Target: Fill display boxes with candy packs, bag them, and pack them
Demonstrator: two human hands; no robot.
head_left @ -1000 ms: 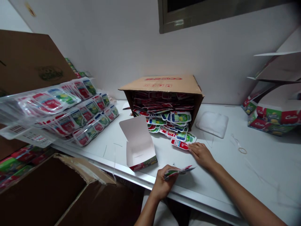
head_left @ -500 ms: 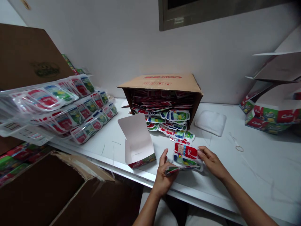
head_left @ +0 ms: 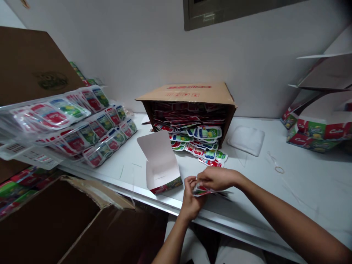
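My left hand (head_left: 189,200) is closed round a small stack of flat red, green and white packets (head_left: 209,191), held just above the near edge of the white table (head_left: 302,190). My right hand (head_left: 216,178) lies on top of the same stack, fingers curled over it and pinching its left end. Just left of my hands stands a small open carton (head_left: 162,165) with its white lid flap raised. Behind my hands, more packets (head_left: 205,145) spill from a brown cardboard box (head_left: 192,95) lying on its side.
Clear trays of packets (head_left: 82,124) are stacked at the left. A large open brown box (head_left: 82,223) sits below the table edge. A clear plastic lid (head_left: 246,140) and a rubber band (head_left: 279,169) lie to the right; printed cartons (head_left: 316,132) are stacked at the far right.
My right hand took a packet from the pile by the box, carried it back and laid it on the stack in my left hand. Now it covers the stack.
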